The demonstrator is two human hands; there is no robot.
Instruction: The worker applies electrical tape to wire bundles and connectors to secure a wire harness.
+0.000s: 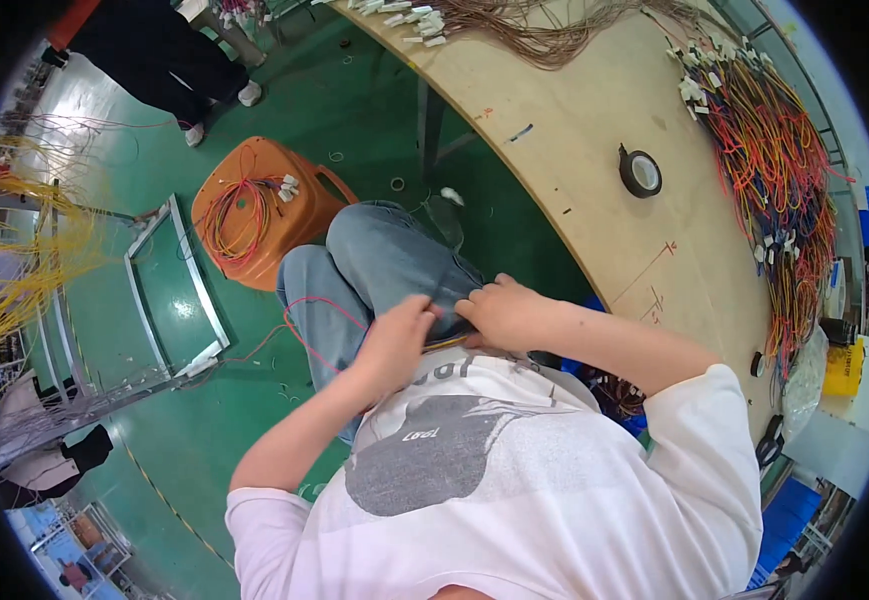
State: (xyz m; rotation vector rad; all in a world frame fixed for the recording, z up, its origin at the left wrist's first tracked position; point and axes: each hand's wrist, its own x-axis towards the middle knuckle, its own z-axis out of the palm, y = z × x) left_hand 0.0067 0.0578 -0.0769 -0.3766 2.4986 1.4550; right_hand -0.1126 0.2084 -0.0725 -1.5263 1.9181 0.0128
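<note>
A thin pink-red wire (pixel 306 300) loops over my jeans and runs up to my left hand (pixel 395 343). Its fingers are curled inward above my lap and slightly smeared by motion. Beside it my right hand (pixel 502 314) is closed, its fingers bent down against the jeans (pixel 394 255). A short yellow-orange stretch of wire (pixel 444 344) shows low between the two hands. Whatever lies under the right fingertips is hidden.
An orange stool (pixel 269 225) at left carries a coil of coloured wires (pixel 234 222). The curved wooden table (pixel 594 150) at right holds a black tape roll (pixel 640 173) and wire bundles (pixel 769 170). A metal frame (pixel 144 300) stands at left; a person (pixel 154 50) is beyond.
</note>
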